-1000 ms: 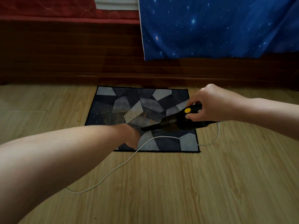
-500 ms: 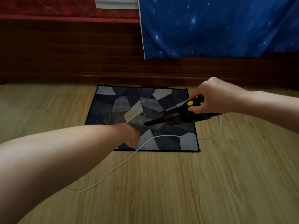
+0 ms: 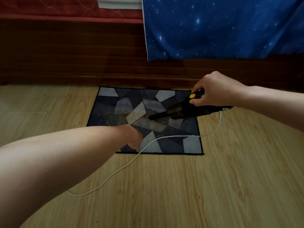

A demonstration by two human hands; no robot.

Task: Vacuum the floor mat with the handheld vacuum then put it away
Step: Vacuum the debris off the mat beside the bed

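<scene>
A dark floor mat [image 3: 107, 102] with grey and white geometric patches lies on the wooden floor by the bed base. Yellowish crumbs [image 3: 118, 117] are scattered over its middle. My right hand [image 3: 215, 89] grips the handle of a black handheld vacuum [image 3: 181, 111] with a yellow button. The vacuum's nozzle points left and down onto the mat's centre. My left hand [image 3: 134, 137] rests on the mat's front left part, bent down at the wrist, its fingers hidden. A white cord [image 3: 164, 137] runs from the vacuum's rear across the mat.
A dark wooden bed base [image 3: 65, 55] stands right behind the mat. A blue starry sheet [image 3: 213, 27] hangs over it at right, and a red mattress [image 3: 49, 7] shows at top left. The cord [image 3: 102, 185] loops over the floor toward me.
My right hand has carried the vacuum farther away and to the right, so the nozzle now sits near the mat's centre. The left hand has stayed in place.
</scene>
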